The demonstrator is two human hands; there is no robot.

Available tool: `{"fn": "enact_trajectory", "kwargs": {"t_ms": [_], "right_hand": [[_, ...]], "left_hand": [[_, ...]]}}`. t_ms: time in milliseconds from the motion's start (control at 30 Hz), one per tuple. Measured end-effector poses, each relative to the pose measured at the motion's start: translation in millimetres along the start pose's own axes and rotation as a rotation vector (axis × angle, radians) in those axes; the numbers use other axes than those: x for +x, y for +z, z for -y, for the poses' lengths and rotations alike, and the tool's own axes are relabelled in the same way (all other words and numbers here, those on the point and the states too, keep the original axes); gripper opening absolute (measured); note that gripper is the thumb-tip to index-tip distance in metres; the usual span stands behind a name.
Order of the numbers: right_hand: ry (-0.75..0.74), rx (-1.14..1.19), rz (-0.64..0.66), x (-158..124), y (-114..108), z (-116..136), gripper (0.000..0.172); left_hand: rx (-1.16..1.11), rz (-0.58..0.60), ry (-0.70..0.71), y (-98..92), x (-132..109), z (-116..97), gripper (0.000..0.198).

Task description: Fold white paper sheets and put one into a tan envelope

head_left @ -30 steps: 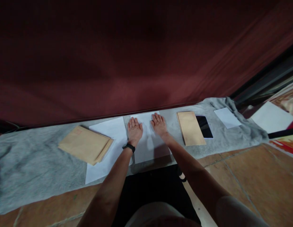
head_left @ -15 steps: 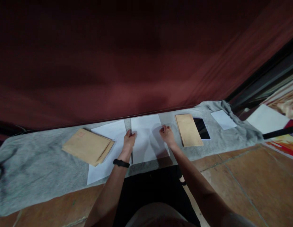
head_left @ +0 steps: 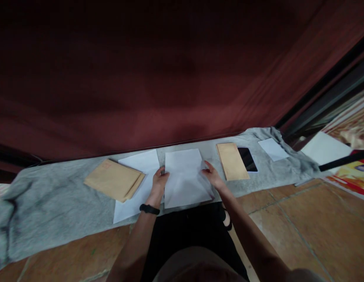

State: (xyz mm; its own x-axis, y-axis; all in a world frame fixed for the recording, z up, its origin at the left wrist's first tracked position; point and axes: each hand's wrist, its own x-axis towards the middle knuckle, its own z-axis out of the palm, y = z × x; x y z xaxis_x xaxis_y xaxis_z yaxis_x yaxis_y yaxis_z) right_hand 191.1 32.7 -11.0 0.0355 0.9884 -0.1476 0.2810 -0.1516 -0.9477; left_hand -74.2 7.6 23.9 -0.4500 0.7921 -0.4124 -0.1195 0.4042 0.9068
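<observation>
Between my two hands is a white sheet of paper, seemingly a little above the grey cloth. My left hand pinches its left edge, and my right hand grips the right edge with the thumb on top. The fingertips under the sheet are hidden. On the left, more white paper lies flat, partly beneath a stack of brown envelopes. Right of my right hand sits a second pile of brown envelopes.
A dark-screened phone or tablet lies partly under the right envelopes. Farther right is a small white paper. The grey cloth covers a long narrow surface against a dark red wall. Brown floor tiles lie in front.
The sheet between my hands has come up off the cloth and slightly toward me. My right hand has taken hold of its right edge. The view has shifted slightly.
</observation>
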Motion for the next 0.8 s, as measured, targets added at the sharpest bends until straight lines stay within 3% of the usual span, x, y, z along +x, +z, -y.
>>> {"fn": "enact_trajectory", "kwargs": {"t_ms": [67, 133, 200, 267, 367, 500, 667, 800], "right_hand": [[0.029, 0.074, -0.014, -18.4, -10.1, -0.8, 0.061], [0.064, 0.143, -0.001, -38.3, -21.1, -2.0, 0.050], [0.134, 0.208, 0.104, -59.3, -30.6, -4.7, 0.043], [0.223, 0.330, 0.196, -79.8, -36.8, -9.0, 0.048], [0.219, 0.455, 0.270, -106.2, -39.0, -17.3, 0.050], [0.070, 0.396, 0.235, -124.5, -35.1, -27.1, 0.042], [-0.268, -0.004, 0.092, -119.7, -31.8, -30.2, 0.040], [-0.410, -0.270, -0.055, -112.8, -31.7, -28.8, 0.035]], "left_hand": [[0.009, 0.018, -0.006, -6.3, -11.0, 3.9, 0.072], [-0.003, 0.076, -0.022, -13.6, -23.9, 10.5, 0.085], [-0.038, 0.151, -0.053, -21.6, -36.7, 18.3, 0.090], [-0.077, 0.222, -0.102, -29.4, -47.2, 25.6, 0.088], [-0.094, 0.283, -0.161, -37.9, -56.2, 33.2, 0.078], [-0.095, 0.217, -0.194, -36.4, -58.8, 37.8, 0.066], [-0.163, 0.221, -0.162, -21.8, -59.4, 35.2, 0.057], [-0.163, 0.189, -0.116, -22.6, -56.9, 32.0, 0.052]]}}
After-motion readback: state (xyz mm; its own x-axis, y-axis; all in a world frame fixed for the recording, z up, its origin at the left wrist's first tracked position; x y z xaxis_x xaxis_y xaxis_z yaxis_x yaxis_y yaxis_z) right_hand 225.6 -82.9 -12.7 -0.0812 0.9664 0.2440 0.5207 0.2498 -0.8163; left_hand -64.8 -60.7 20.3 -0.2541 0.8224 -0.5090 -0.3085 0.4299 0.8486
